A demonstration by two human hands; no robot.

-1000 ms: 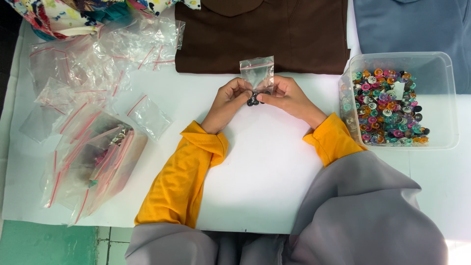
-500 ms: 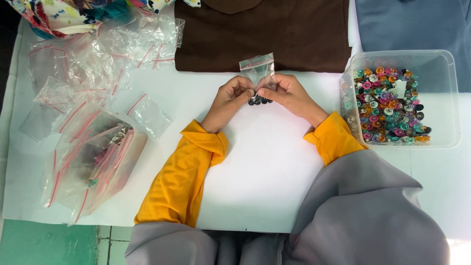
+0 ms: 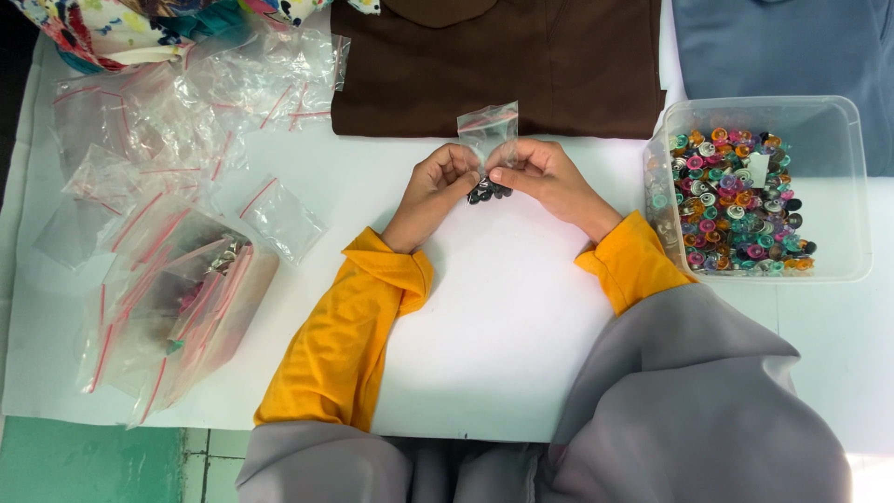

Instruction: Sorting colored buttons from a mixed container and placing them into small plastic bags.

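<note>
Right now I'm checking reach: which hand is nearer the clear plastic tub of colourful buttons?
Right. The right hand is just beside the clear plastic tub, apart from it; the left hand is farther away, beyond the small clear bag both pinch.

The little bag (image 3: 488, 129) is thin, shiny see-through plastic. The tub (image 3: 843, 186) is cloudy, smooth plastic, full of shiny buttons (image 3: 731, 200). The brown shirt (image 3: 498, 65) is soft, dull cloth. The table (image 3: 494, 345) looks smooth and white.
</note>
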